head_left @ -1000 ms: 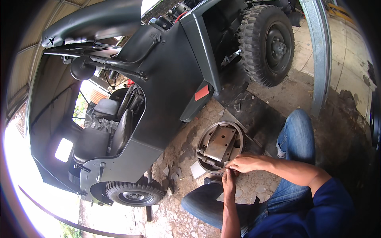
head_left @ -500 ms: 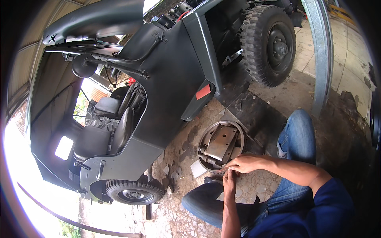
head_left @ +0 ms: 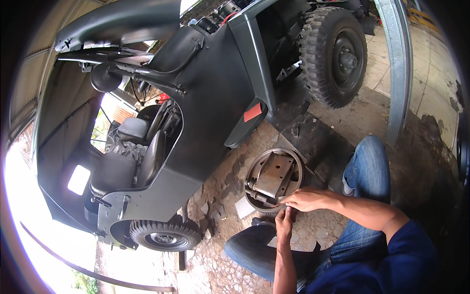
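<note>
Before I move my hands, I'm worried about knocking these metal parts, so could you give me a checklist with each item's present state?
1. Both hands at the work: ok. The left hand and right hand meet at the near edge of the metal ring.
2. Metal plate within the ring's outline: ok. It lies across the opening, with dark holes showing.
3. Near edge in full view: not ok. The hands cover part of it.
4. Grip: cannot tell. The fingers hide what they may be pinching.
5. Ring's support: cannot tell. Its underside is hidden.
6. Right knee apart from the ring: ok.
</note>
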`<state>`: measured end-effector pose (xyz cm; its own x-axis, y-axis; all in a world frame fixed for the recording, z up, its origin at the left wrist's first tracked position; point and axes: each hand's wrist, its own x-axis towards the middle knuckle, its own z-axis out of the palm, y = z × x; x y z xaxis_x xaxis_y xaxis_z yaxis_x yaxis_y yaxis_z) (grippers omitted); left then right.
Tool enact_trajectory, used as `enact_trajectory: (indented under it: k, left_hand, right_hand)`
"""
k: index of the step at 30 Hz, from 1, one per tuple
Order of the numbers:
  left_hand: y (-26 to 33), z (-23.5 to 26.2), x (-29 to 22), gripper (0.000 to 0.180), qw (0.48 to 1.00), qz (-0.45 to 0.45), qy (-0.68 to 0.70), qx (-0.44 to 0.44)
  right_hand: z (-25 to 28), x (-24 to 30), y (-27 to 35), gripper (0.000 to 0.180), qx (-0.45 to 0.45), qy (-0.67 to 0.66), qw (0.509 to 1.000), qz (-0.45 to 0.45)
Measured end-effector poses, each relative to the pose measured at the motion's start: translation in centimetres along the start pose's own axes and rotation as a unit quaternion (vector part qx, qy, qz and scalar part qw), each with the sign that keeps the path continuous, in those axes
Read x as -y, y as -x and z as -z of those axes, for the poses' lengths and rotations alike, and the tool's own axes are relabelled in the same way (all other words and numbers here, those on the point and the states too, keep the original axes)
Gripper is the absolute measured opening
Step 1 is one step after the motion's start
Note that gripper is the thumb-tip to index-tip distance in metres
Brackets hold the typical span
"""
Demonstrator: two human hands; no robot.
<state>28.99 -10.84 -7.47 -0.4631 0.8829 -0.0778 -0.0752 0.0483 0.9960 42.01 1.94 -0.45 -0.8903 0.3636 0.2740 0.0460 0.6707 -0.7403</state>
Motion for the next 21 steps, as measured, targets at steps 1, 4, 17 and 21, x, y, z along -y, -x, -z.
enact_trajectory:
  k: [1,4,17,21]
  left_hand:
    - [-0.2,-0.2,-0.1,0.024,1.0,0.007,0.019,0.003]
    - [-0.2,-0.6,-0.3,0.031,1.0,-0.007,0.011,0.016]
    - [0.2,-0.3,-0.4,0.037,0.998,-0.026,0.013,0.056]
    - [-0.2,-0.4,-0.4,0.044,1.0,0.011,0.002,-0.007]
  right_hand:
    - [0.3,0.2,-0.1,0.03,0.003,-0.036,0.999,0.011]
    - [0.5,-0.8,-0.6,0.031,0.076,-0.006,0.995,-0.065]
    - [2.0,2.2,0.0,0.031,0.055,-0.051,0.996,0.04]
    - [1.4,0.2,-0.7,0.032,0.109,0.065,0.988,-0.089]
